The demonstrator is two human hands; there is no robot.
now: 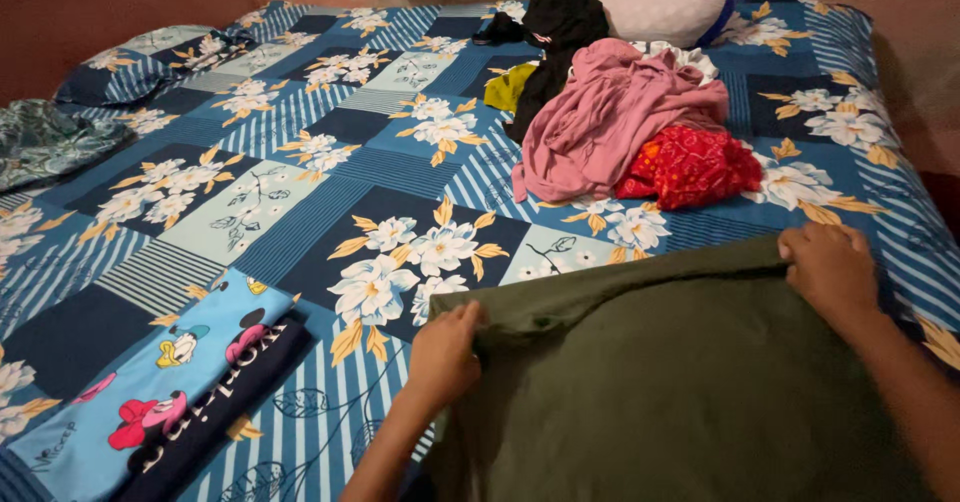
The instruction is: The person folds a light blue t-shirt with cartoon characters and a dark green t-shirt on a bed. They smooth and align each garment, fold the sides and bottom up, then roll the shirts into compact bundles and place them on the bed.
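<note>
Both hands grip the far edge of a plain olive-green cloth garment [680,382] on the floral blue bedsheet [330,152]: left hand [445,354] pinching one corner, right hand [830,267] closed over the other. This looks like mid-fold; next calls for an even fold. A heap of pink, red and black clothes [620,122] lies beyond.

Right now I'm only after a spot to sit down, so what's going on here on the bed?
A person is handling an olive-green garment spread on the blue floral bedsheet. The left hand and the right hand each grip its far edge, one at each corner. A folded cartoon-print cloth lies to the left. Farther back sits a heap of clothes: a pink garment, a red one and a black one, by a pillow.
</note>
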